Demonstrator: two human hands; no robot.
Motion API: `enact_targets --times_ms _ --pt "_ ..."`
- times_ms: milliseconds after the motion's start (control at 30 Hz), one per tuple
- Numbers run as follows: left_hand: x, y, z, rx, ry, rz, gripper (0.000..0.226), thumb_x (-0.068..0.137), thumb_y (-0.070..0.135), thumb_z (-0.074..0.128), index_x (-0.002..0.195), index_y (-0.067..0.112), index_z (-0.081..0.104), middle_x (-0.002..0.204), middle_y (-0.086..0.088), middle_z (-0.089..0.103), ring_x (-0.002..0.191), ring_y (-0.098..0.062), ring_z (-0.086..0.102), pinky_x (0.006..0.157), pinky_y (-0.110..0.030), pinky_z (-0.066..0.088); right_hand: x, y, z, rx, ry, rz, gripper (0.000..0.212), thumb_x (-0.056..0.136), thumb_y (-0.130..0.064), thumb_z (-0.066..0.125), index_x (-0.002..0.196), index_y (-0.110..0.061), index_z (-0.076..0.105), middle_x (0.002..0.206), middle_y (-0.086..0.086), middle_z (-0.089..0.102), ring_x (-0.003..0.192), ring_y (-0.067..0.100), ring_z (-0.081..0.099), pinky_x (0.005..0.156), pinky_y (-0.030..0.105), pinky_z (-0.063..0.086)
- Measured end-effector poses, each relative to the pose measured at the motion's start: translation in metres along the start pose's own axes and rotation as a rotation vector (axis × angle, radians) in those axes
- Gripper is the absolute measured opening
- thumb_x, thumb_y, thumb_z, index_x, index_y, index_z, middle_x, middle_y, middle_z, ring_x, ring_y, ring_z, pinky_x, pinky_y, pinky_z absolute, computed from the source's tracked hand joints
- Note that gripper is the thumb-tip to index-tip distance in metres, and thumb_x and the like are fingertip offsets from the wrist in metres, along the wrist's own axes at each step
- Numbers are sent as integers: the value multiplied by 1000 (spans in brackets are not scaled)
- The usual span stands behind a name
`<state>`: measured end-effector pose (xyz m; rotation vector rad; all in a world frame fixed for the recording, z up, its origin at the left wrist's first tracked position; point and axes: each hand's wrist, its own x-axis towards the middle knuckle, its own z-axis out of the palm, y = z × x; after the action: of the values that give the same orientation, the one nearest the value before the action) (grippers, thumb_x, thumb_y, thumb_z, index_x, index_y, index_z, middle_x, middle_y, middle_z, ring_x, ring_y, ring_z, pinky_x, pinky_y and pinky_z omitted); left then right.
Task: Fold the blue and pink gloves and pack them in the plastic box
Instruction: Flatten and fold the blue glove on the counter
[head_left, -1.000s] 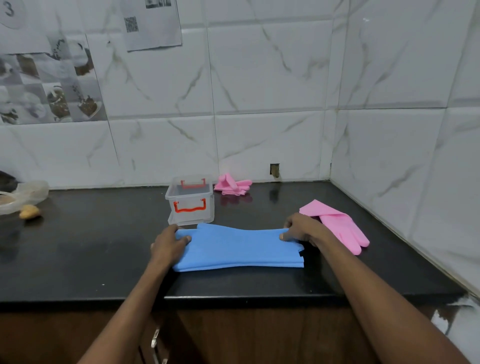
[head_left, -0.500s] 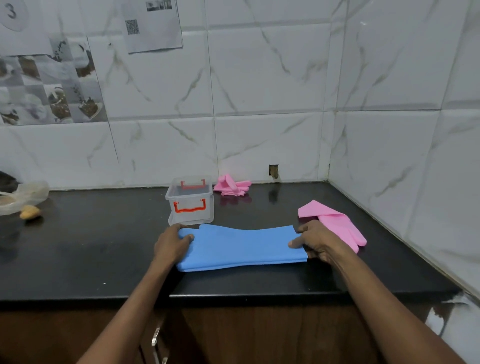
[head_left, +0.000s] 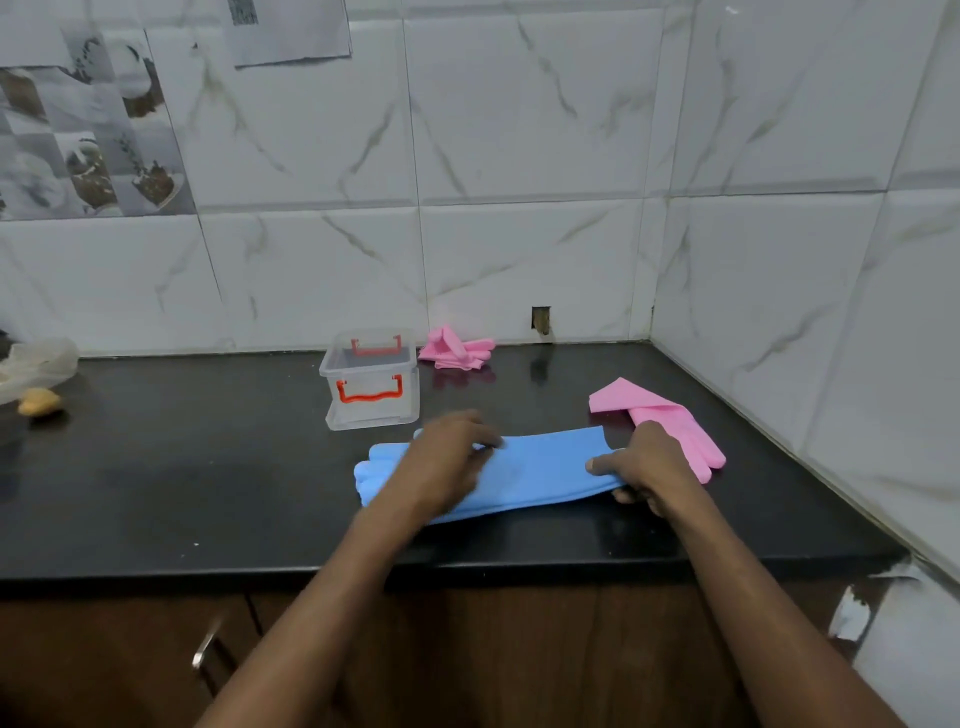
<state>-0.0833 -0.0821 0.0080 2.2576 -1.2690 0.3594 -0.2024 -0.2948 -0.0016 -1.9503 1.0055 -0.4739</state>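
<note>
The blue gloves (head_left: 540, 473) lie stacked flat across the black counter (head_left: 182, 478), fingers to the left, cuffs to the right. My left hand (head_left: 447, 457) rests palm down on their middle, blurred by motion. My right hand (head_left: 644, 462) pinches the cuff end, thumb on top and fingers underneath. A pink glove (head_left: 660, 415) lies flat just right of my right hand. A second pink glove (head_left: 457, 351) sits crumpled by the back wall. The clear plastic box (head_left: 371, 387) with red handles stands open behind the blue gloves.
A clear plastic bag (head_left: 36, 364) and a small tan lump (head_left: 39, 402) sit at the far left of the counter. Tiled walls close the back and the right side. The counter's front edge runs just below the gloves, with a cabinet handle (head_left: 205, 647) underneath.
My left hand has slid from the fingertip end toward the middle of the blue gloves. My right hand has taken a firmer pinch on the cuff end. The camera has tilted down.
</note>
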Motion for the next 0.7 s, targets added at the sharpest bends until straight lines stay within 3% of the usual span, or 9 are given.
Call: enact_targets --times_ms 133,200,333,400,467,533,567,633,700 --pt "6 36 48 142 -227 48 34 94 13 47 121 21 66 119 -3 56 112 -25 53 92 -38 47 -12 1 6 159 120 -16 51 70 -7 82 101 -3 43 86 10 54 55 26 62 61 47 61" --pt "21 34 47 111 -285 -62 41 89 5 44 118 21 68 119 -5 62 109 -27 57 92 -36 47 -20 4 13 137 191 -51 57 69 -6 81 108 -2 40 91 12 57 70 29 62 63 45 58" --pt "61 27 26 -404 -518 -428 40 86 -4 43 117 2 67 91 -20 69 61 -26 57 62 -31 50 -30 -7 31 78 312 -253 76 75 10 59 142 -5 25 87 13 55 74 25 54 57 30 42" --pt "76 23 21 -629 -575 -558 35 89 7 44 116 -9 61 81 -17 67 55 -25 59 66 -34 57 -38 -21 39 118 288 -470 90 78 13 53 153 -16 14 90 6 50 71 20 48 57 17 39" --pt "87 15 23 -883 -572 -702 49 90 34 49 112 -9 59 88 -20 68 65 -31 68 76 -43 61 -49 -31 50 122 195 -677 97 81 13 53 156 -29 8 102 2 46 74 14 49 59 6 39" --pt "93 1 26 -1131 -546 -822 84 79 72 53 121 -1 55 111 -21 62 84 -37 69 70 -46 61 -60 -31 65 -22 153 -793 105 80 13 52 154 -39 -1 113 -4 44 87 15 55 68 16 43" --pt "92 -5 27 -1215 -543 -858 89 70 77 60 123 5 56 118 -19 59 92 -37 66 71 -45 59 -64 -26 72 -66 143 -805 105 79 13 53 154 -38 -1 117 -5 44 90 17 57 70 24 47" --pt "88 -11 30 -1219 -537 -898 77 68 58 77 119 4 58 117 -14 60 99 -33 65 82 -43 55 -67 -17 79 -62 122 -751 90 79 11 56 153 -25 21 124 -2 45 91 22 60 74 33 52" --pt "85 -15 34 -1053 -449 -915 62 75 27 79 125 -2 57 121 -16 63 106 -33 65 93 -45 53 -66 -9 79 -130 154 -713 55 79 5 61 131 -13 52 122 1 46 92 24 62 76 34 52"
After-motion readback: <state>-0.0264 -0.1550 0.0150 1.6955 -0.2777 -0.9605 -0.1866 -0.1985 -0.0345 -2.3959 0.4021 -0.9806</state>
